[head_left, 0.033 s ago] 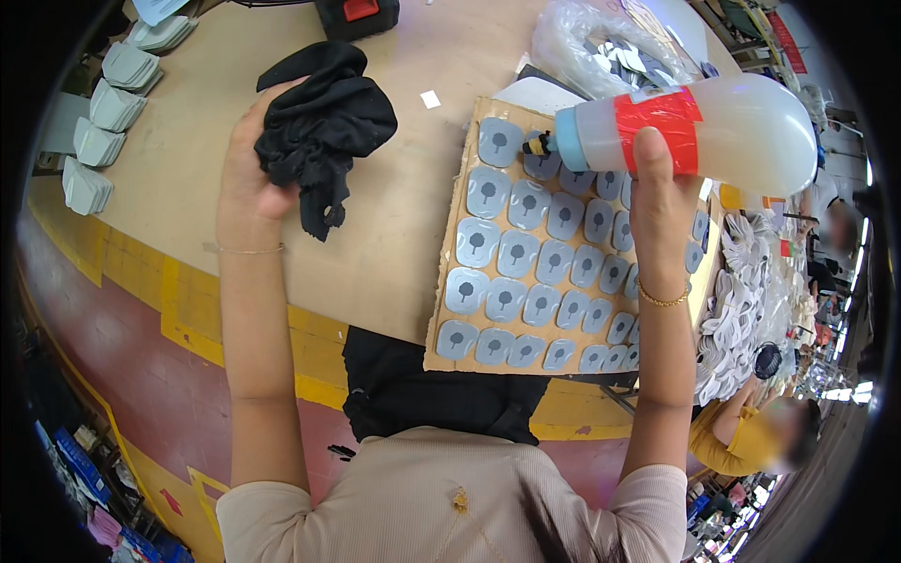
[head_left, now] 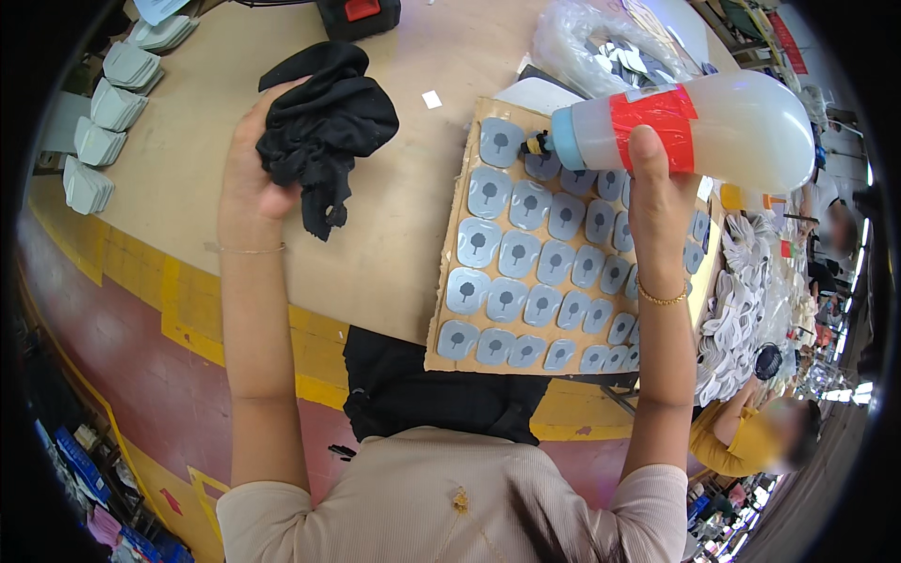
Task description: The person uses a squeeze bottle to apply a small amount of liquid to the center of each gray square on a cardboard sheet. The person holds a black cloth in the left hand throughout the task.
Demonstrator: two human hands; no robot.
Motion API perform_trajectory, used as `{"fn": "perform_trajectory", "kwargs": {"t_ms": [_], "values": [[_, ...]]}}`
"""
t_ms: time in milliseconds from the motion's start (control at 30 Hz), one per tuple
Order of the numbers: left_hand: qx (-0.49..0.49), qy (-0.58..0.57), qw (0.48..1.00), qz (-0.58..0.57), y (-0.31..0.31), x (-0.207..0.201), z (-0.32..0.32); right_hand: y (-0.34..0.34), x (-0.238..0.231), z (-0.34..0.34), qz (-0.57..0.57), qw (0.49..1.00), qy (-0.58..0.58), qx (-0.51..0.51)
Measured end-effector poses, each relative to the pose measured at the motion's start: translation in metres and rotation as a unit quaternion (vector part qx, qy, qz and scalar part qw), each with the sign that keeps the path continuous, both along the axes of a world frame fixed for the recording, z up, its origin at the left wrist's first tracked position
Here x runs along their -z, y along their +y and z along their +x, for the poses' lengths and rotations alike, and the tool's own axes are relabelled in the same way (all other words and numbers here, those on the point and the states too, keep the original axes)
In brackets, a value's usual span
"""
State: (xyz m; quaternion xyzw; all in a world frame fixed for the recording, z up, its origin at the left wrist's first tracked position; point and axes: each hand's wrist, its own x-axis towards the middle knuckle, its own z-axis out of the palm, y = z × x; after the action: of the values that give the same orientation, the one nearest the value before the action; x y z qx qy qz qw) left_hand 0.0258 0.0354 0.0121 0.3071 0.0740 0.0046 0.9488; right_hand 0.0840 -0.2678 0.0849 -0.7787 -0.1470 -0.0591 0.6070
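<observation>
My left hand (head_left: 259,155) is closed round a crumpled black cloth (head_left: 328,117), which hangs over the table with a ragged end dangling. In my right hand (head_left: 651,183) lies a squeeze bottle (head_left: 751,127), gripped round its red-taped middle. The bottle is tilted on its side, its pale blue collar (head_left: 566,139) and dark-wrapped nozzle (head_left: 536,144) toward the left. Below it, a cardboard sheet (head_left: 449,281) bears rows of grey rounded patches (head_left: 478,241), each with a dark tree-like mark. The nozzle hangs over the upper patches; whether it touches one I cannot tell.
Stacks of pale pieces (head_left: 117,103) line the table's left edge. A black box with a red part (head_left: 358,17) sits at the far side. Behind the bottle is a clear bag (head_left: 572,42) of cut pieces. White bundles (head_left: 737,310) and a person in yellow (head_left: 741,436) are at right.
The bottle and my right thumb have shifted very slightly to the left. My left hand and the cloth stay practically where they were.
</observation>
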Motion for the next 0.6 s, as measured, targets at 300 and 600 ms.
{"fn": "perform_trajectory", "kwargs": {"t_ms": [300, 600], "values": [[0.002, -0.006, 1.000, 0.008, -0.001, -0.002, 0.004, 0.007, 0.008, 0.009, 0.065, 0.998, 0.003, -0.008], [-0.022, 0.021, 0.999, 0.012, -0.003, -0.004, 0.005, -0.001, 0.009, -0.007, 0.026, 0.999, 0.005, 0.022]]}}
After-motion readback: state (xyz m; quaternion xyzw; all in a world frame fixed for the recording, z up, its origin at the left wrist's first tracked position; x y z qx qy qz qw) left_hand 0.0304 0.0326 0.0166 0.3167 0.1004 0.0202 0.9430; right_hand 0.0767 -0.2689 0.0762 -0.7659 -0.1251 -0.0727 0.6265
